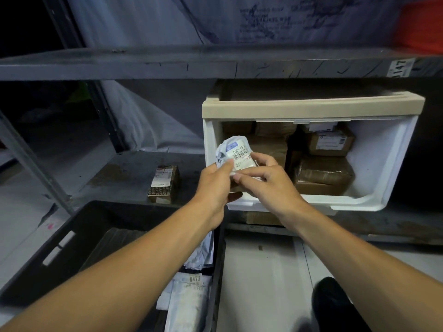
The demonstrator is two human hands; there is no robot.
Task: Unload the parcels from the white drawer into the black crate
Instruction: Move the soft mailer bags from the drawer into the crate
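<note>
Black crate [72, 226] sits at seven o'clock; both hands, left hand [213, 185] and right hand [268, 178], pinch the white labelled parcel [236, 152] over the white drawer [383, 164]; swing it down gently, fingers firm.

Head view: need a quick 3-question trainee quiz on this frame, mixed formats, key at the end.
1. True or false: the white drawer has been emptied of parcels.
2. Multiple choice: the small white parcel with the barcode label is held by A) the left hand alone, B) the right hand alone, C) both hands.
3. Fill in: the lone brown parcel outside the drawer lies on the ____, left of the drawer.

Key: 1 false, brown parcels remain inside; 2 C; 3 shelf, behind the black crate.
</note>
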